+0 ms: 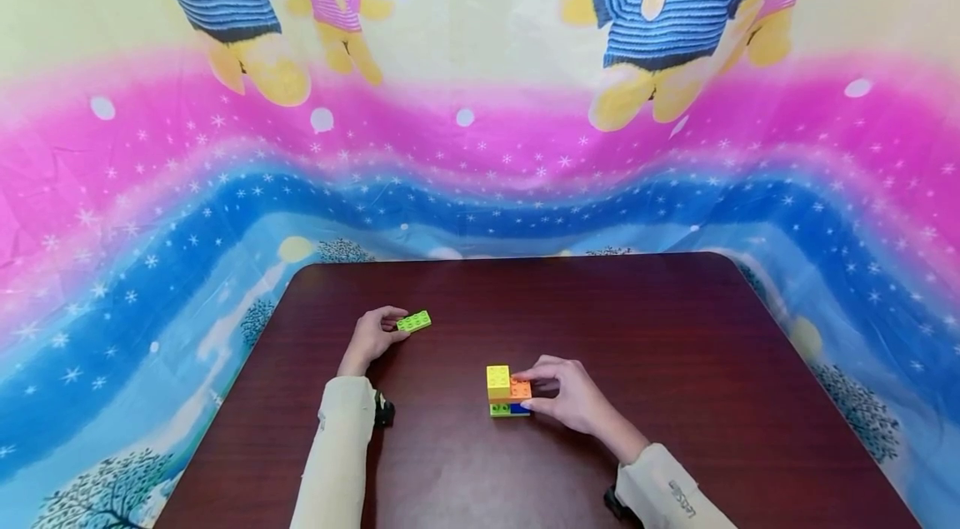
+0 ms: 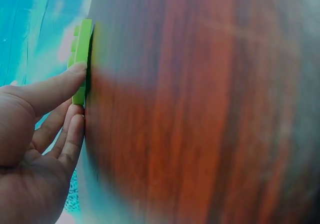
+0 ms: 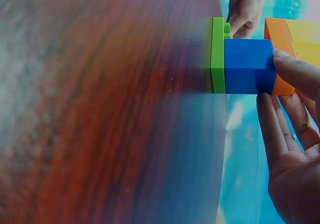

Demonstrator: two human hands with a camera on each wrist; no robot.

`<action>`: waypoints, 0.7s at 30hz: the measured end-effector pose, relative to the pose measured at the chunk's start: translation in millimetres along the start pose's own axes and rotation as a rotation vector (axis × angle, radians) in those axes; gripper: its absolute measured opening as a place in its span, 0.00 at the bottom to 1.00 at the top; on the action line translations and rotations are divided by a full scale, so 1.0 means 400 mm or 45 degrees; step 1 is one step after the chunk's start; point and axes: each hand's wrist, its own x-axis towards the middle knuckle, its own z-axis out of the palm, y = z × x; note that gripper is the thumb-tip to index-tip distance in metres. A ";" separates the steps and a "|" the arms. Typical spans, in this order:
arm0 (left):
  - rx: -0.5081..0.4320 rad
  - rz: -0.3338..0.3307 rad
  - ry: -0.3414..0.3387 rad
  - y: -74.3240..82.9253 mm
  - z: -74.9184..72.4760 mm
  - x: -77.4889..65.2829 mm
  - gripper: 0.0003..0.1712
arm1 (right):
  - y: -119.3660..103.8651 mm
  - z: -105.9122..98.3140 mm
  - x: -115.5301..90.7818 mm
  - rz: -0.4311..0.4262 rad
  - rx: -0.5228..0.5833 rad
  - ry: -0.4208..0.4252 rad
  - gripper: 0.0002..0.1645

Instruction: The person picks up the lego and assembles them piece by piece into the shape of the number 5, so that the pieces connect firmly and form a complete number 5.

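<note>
At the left of the head view my left hand (image 1: 372,337) pinches the near end of a flat lime-green toy building brick (image 1: 414,321), studs up; the thumb (image 2: 60,86) presses its side. Near the table's middle stands a small brick stack: a lime-green flat base (image 3: 218,55), a blue brick (image 3: 248,66), an orange brick (image 1: 520,387) across it and a yellow brick (image 1: 498,381) on top at the left. My right hand (image 1: 567,396) holds the stack from its right side, thumb against the orange and blue bricks. Its other fingers are partly hidden behind the stack.
Both hands work over a dark reddish-brown wooden table (image 1: 660,321) with rounded far corners. Behind and beside it hangs a printed cloth (image 1: 465,154) with bears and snowflakes. Sleeves and dark wrist straps (image 1: 383,410) cover the forearms.
</note>
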 end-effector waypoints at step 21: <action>-0.001 0.098 0.058 0.039 0.005 -0.017 0.22 | 0.004 0.000 0.000 0.002 -0.003 -0.014 0.28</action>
